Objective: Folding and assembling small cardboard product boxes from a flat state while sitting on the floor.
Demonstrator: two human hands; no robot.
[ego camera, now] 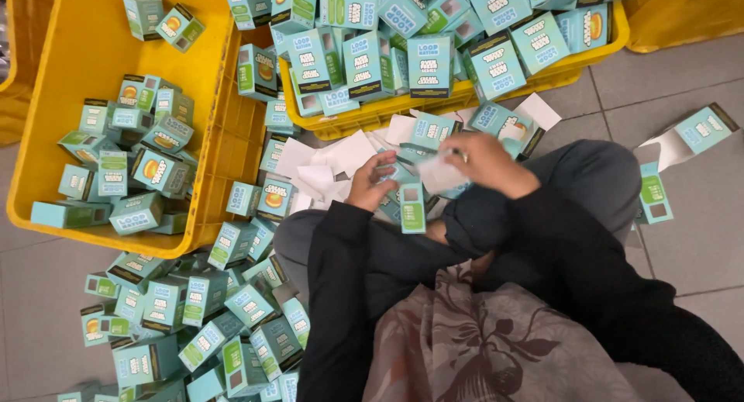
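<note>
I sit on the floor with crossed legs, black sleeves on both arms. My left hand (372,182) grips a small teal carton (411,203) with an open flap, held over my lap. Just to its right, my right hand (484,162) pinches a white folded paper (439,175) at the carton's open end. White paper slips (325,169) lie in a loose heap on the floor right beyond my hands.
A yellow crate (70,37) at the left holds several teal cartons. A second yellow crate (372,117) ahead is heaped with them. More cartons lie piled on the grey tiled floor (697,239) at my left (194,317), and an open one (694,134) lies at the right.
</note>
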